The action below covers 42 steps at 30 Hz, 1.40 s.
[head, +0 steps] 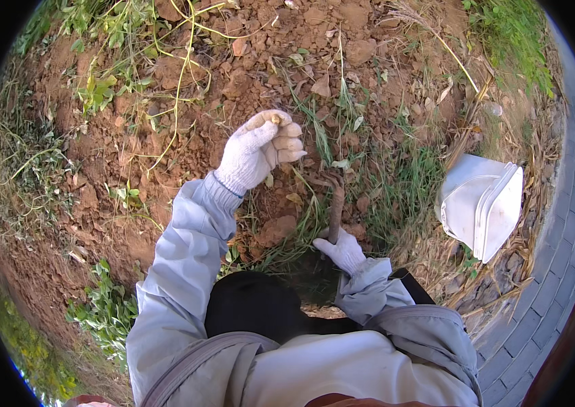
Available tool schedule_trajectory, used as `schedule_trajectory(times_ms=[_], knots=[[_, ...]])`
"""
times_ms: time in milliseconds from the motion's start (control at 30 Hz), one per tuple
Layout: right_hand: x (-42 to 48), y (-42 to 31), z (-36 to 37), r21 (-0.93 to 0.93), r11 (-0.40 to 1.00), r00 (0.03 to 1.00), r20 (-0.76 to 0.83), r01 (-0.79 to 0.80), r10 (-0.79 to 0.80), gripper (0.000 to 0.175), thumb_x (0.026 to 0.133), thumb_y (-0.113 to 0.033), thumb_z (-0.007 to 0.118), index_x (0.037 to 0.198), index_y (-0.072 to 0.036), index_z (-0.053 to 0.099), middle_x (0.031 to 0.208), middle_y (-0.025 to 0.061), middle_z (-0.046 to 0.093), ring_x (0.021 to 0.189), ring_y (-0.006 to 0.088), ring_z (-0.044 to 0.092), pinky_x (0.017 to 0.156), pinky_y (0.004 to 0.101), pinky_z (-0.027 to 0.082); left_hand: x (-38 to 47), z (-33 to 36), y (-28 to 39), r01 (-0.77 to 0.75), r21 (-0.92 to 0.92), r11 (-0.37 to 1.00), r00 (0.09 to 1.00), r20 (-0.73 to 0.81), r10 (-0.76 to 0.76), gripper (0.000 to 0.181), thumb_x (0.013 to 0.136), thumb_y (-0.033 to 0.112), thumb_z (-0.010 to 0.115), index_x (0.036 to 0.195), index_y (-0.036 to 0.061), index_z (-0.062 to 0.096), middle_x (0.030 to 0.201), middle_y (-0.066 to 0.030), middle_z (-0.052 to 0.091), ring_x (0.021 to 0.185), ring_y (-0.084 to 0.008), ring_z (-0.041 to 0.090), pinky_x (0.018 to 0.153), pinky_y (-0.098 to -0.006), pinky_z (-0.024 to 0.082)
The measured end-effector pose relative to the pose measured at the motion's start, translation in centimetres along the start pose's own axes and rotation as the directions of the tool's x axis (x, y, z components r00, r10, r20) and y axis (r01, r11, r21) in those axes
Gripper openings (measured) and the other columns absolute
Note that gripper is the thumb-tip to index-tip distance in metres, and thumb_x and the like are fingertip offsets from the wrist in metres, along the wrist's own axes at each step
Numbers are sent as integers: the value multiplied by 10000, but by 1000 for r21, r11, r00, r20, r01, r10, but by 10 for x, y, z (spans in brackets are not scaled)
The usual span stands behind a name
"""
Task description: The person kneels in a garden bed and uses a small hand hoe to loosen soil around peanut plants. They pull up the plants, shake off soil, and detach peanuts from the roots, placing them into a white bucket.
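My left hand (262, 145), in a white knitted glove, is raised over the reddish soil (236, 84). A small yellowish-brown piece (276, 120) is pinched between its thumb and forefinger; what it is I cannot tell. My right hand (342, 249), gloved too, is lower and to the right, closed around the wooden handle (336, 208) of a short hand tool. The tool's forked head (325, 179) points left, close to the ground and among grass blades; its tips are hard to make out against the soil.
A white plastic bucket (470, 198) lies on its side at the right, on dry stalks. Beyond it runs a grey brick pavement (547, 300). Green vines (180, 96) trail over the soil at the upper left, and a leafy plant (106, 305) grows at the lower left.
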State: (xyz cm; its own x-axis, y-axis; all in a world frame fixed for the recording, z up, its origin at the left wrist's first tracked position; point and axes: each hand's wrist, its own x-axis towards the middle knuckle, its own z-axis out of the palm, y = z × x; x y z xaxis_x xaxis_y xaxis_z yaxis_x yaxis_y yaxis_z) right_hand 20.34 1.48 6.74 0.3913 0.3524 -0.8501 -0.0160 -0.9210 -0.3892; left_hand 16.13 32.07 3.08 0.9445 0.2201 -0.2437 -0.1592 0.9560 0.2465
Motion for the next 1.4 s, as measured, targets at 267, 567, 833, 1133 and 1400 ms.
schedule_trajectory(times_ms=[267,567,833,1133,1400], knots=[[-11,-86,-65,61,829,762,-437,555,-478,427,861,-149,746,1259,-51,628,974,103,636,836,184,643,789,321,533,-25,20,-19,198,154,968,980,-18,-197,328,962,269,637,1133,-2,569,844,-63,612,731,-199,624,728,-361,574],[-4,-121,-83,82,685,660,-371,724,-653,249,908,-183,697,1130,-73,688,925,87,664,762,224,651,665,317,541,-40,46,-23,300,615,729,945,-86,-316,223,973,198,588,1061,-4,620,844,-61,635,724,-143,616,688,-302,548],[-76,5,-219,552,253,535,-834,795,138,568,1020,-533,488,1297,-41,540,838,-30,539,620,46,418,527,202,387,-48,10,-58,318,605,730,938,-313,-149,152,975,93,567,1090,18,634,842,-41,653,727,-114,621,700,-258,534],[-12,-2,-33,-58,994,989,-117,88,-95,648,834,-420,741,1318,-26,569,1176,193,690,1124,331,656,956,410,510,-64,-66,17,215,695,-686,879,168,446,568,777,216,745,1311,108,584,1250,-106,627,1169,-303,572,1075,-517,373],[-13,-5,-6,115,993,986,-169,11,8,380,863,-255,715,1129,3,631,852,91,672,766,172,653,718,324,518,-159,-52,-44,151,802,-578,976,-29,215,565,771,263,754,1308,213,588,1189,-111,601,1150,-381,574,1065,-548,390]])
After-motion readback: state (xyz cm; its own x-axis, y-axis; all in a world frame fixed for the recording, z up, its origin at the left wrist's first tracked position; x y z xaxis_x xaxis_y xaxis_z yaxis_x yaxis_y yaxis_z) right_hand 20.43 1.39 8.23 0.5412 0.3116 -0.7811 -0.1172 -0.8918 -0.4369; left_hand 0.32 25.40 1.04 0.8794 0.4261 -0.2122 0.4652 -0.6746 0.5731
